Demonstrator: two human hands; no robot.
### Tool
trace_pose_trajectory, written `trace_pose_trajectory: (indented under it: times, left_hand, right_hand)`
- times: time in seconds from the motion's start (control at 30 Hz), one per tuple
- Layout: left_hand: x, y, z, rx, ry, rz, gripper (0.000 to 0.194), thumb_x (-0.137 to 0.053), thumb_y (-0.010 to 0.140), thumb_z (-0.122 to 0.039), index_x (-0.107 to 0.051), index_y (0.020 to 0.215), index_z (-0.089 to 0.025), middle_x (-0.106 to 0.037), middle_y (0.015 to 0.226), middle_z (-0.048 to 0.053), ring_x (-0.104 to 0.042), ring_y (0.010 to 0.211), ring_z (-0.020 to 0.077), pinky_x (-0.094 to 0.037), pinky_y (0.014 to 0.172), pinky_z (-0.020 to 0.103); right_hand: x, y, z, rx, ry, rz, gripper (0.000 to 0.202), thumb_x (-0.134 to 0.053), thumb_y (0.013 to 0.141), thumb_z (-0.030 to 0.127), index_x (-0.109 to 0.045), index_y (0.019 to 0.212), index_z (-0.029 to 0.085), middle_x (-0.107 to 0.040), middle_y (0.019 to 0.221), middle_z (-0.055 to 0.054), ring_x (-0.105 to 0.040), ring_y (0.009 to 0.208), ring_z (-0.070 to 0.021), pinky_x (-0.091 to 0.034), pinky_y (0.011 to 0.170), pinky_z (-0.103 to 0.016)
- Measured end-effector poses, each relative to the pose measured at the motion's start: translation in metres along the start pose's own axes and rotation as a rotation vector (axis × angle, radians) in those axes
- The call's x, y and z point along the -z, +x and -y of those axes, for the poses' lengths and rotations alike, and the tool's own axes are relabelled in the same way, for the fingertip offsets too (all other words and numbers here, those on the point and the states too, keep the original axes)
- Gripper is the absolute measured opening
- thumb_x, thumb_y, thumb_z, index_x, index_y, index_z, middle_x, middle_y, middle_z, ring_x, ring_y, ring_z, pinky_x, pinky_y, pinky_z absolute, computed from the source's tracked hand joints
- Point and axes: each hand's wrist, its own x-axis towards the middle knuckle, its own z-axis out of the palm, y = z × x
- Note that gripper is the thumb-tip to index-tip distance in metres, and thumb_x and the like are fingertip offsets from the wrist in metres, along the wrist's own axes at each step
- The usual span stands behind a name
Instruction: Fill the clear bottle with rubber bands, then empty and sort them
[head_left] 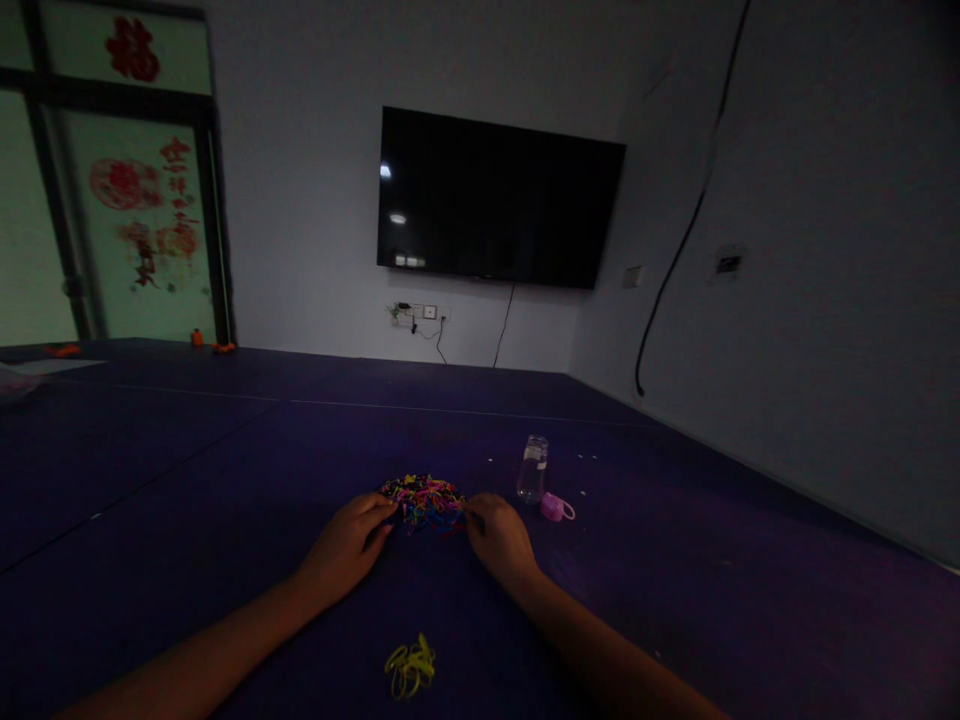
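A heap of small multicoloured rubber bands (426, 500) lies on the dark purple surface between my two hands. My left hand (352, 540) touches the heap's left edge with its fingertips, and a gap shows between its thumb and fingers. On the opposite edge, the fingers of my right hand (499, 535) are bent and drawn together at the bands; what they pinch is too small and dark to make out. Closer to me, between my forearms, sits a small separate group of yellow rubber bands (410, 667).
A clear bottle (532, 470) stands uncapped right of the heap, with a pink looped lid (555, 507) beside it. White specks dot the purple surface (225, 470). Orange objects (197, 338) lie near the glass door. A television (499, 200) hangs on the far wall, and a black cable (679, 255) runs down the right wall.
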Motion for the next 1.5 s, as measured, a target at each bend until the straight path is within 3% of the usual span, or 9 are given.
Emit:
trace_pose_trajectory:
  times: [0.5,0.77,0.93,1.1,1.27,1.5]
  left_hand:
    - [-0.0040,-0.0023,0.0048,-0.029,0.023,0.075,0.032,-0.038,0.089,-0.019,-0.059,0.113,-0.018,-0.063,0.113,0.009,-0.057,0.106,0.0203,-0.047,0.092,0.040]
    - [0.0021,0.0007,-0.0017,-0.146,0.053,0.315,0.036,-0.041,0.090,-0.023,-0.050,0.125,-0.025,-0.057,0.126,0.005,-0.042,0.124,0.0231,-0.034,0.103,0.050]
    - [-0.0001,0.0000,-0.0003,-0.133,0.067,0.296,0.033,-0.043,0.090,-0.025,-0.053,0.122,-0.025,-0.058,0.125,0.005,-0.040,0.126,0.0236,-0.034,0.103,0.048]
    - [-0.0038,-0.0024,0.0035,-0.057,0.129,0.215,0.032,-0.044,0.089,-0.027,-0.056,0.118,-0.021,-0.060,0.121,0.008,-0.047,0.119,0.0248,-0.039,0.099,0.047]
    - [-0.0055,-0.0038,0.0071,-0.065,0.123,0.135,0.030,-0.043,0.089,-0.027,-0.058,0.115,-0.021,-0.061,0.120,0.007,-0.050,0.116,0.0233,-0.042,0.097,0.045]
    - [0.0000,-0.0027,0.0014,-0.122,0.089,0.185,0.034,-0.043,0.090,-0.028,-0.052,0.123,-0.024,-0.058,0.124,0.006,-0.045,0.122,0.0234,-0.037,0.101,0.047]
  right_hand:
    - [0.0024,-0.0008,-0.0004,-0.079,-0.037,-0.044,0.026,-0.047,0.081,0.012,-0.070,0.090,0.022,-0.068,0.095,-0.006,-0.060,0.093,-0.0197,-0.042,0.085,-0.028]
    - [-0.0023,-0.0011,-0.0026,-0.029,-0.007,0.010,0.030,-0.046,0.080,0.011,-0.069,0.096,0.021,-0.068,0.097,-0.006,-0.060,0.095,-0.0193,-0.041,0.086,-0.028]
    - [-0.0026,-0.0009,-0.0013,0.028,0.020,0.053,0.031,-0.046,0.080,0.009,-0.069,0.097,0.021,-0.068,0.096,-0.005,-0.060,0.093,-0.0178,-0.041,0.086,-0.027]
    - [-0.0019,-0.0012,0.0008,0.050,0.037,0.052,0.032,-0.046,0.079,0.008,-0.068,0.098,0.021,-0.068,0.099,-0.005,-0.059,0.096,-0.0180,-0.040,0.088,-0.027]
    - [-0.0022,-0.0013,0.0018,0.060,0.052,0.047,0.032,-0.046,0.080,0.007,-0.069,0.098,0.021,-0.068,0.100,-0.005,-0.060,0.095,-0.0175,-0.041,0.087,-0.027]
    - [-0.0030,-0.0007,0.0025,0.070,0.023,0.002,0.030,-0.045,0.082,0.011,-0.070,0.093,0.022,-0.068,0.096,-0.005,-0.060,0.093,-0.0169,-0.042,0.085,-0.026]
